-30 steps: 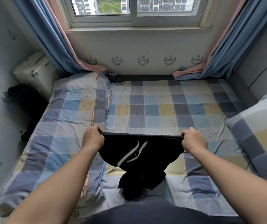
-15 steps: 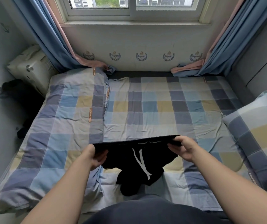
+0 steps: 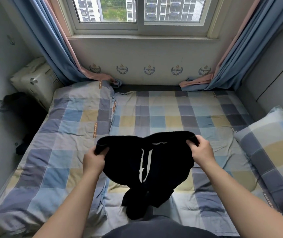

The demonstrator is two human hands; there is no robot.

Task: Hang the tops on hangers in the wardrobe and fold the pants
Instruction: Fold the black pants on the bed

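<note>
Pants [image 3: 128, 162] now slack, formerly taut, in clenched fingers [image 3: 198, 140] of left hand [image 3: 93, 160] and right hand [image 3: 203, 152], above bed [image 3: 171, 114], near pillow [image 3: 271, 148].

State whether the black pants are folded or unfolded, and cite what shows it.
Unfolded. The left hand and right hand grip the waistband's ends, and the black pants hang loose, legs bunched on the bed.

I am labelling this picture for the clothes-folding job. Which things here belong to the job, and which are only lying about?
Belong to the job: black pants, gripped at the waistband by the left hand and the right hand.

Only lying about: pillow, folded quilt, curtains, white package.
</note>
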